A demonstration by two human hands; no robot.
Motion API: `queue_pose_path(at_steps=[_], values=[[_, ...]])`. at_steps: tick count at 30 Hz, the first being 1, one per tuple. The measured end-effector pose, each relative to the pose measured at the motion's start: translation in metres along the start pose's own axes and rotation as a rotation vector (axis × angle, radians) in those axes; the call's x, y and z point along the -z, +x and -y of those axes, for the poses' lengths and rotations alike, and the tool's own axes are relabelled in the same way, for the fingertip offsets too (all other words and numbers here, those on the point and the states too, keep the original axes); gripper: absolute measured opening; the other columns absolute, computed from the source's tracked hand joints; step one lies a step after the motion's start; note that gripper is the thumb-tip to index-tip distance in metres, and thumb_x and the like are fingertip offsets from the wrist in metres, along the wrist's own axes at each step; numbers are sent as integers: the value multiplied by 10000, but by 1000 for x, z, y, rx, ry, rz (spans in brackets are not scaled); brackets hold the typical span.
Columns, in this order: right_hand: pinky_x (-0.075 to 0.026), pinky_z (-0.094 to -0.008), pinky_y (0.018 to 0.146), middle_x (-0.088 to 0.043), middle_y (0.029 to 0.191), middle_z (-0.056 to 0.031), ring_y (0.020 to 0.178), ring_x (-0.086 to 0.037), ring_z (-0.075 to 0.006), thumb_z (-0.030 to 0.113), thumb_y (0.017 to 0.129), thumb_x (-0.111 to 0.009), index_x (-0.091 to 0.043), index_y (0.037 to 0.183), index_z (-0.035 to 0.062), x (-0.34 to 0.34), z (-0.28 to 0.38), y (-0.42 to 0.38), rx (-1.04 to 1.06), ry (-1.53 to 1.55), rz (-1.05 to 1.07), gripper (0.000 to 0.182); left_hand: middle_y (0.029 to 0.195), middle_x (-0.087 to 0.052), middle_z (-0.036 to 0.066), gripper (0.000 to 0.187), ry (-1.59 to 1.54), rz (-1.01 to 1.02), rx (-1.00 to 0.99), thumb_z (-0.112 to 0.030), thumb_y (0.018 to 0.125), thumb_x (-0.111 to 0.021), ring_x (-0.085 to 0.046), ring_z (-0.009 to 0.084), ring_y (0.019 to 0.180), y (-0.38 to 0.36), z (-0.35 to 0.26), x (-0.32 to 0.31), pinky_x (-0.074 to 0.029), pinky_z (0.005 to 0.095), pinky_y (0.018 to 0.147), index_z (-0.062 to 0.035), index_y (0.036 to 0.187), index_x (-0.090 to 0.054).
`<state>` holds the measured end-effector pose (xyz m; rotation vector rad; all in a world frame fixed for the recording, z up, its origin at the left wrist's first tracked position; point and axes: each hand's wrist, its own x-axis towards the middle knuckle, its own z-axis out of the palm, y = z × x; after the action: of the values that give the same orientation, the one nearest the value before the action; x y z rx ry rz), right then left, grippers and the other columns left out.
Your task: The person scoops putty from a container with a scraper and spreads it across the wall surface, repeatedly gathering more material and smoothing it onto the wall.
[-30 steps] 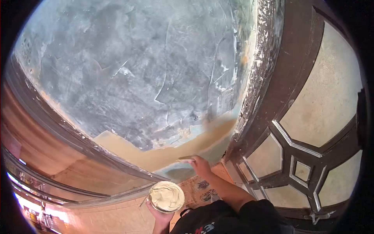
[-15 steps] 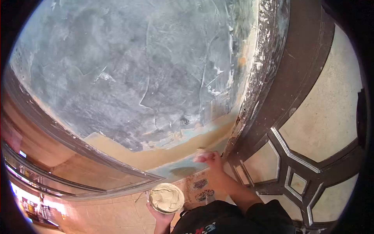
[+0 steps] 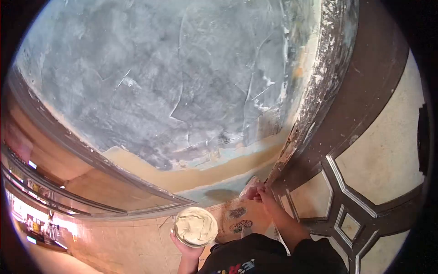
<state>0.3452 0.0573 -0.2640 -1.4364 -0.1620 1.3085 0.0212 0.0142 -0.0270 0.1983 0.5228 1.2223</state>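
My left hand (image 3: 188, 248) grips a round tub (image 3: 178, 235) from below and the side, low in the view. Thick cream-coloured paste (image 3: 197, 225) fills it, its surface swirled and ridged. My right hand (image 3: 258, 192) is closed round a flat, pale scraper (image 3: 248, 186), which lies against the bluish strip (image 3: 235, 185) at the bottom of the wall, close to the right-hand corner. My fingers hide its handle. Above that strip runs a tan band (image 3: 200, 176), and higher up the wall (image 3: 137, 91) is mottled grey-blue with raised lines and white scuffs.
A dark, paint-flecked frame (image 3: 321, 91) borders the wall on the right, beside a brown door with pale panels (image 3: 378, 137). Along the left runs another dark frame (image 3: 68, 132) with glass beyond it. Tiled floor (image 3: 123, 242) and two dark oval marks (image 3: 239, 219) lie below.
My right hand has moved down and to the right with the scraper, nearer the wall's bottom corner. The view has shifted slightly; my left hand still holds the tub.
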Motion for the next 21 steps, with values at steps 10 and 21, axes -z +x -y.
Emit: queue_pose_path(at_steps=[10, 21], values=[[-486, -260, 669, -579, 843, -40, 745, -585, -125, 169, 895, -602, -461, 1092, 76, -85, 148, -103, 469, -362, 560, 259, 1449, -315, 104, 842, 79, 96, 23, -707, 754, -419, -344, 360, 1295, 26, -20, -19, -304, 558, 1041, -191, 1411, -315], [-476, -353, 724, -569, 908, -98, 857, -588, -229, 248, 725, -767, -508, 1014, 75, -169, 239, -190, 941, -984, 975, 425, 1452, -300, 125, 861, 58, 221, 125, -685, 755, -451, -345, 360, 1294, 22, -30, -23, -310, 555, 1042, -159, 1417, -290]])
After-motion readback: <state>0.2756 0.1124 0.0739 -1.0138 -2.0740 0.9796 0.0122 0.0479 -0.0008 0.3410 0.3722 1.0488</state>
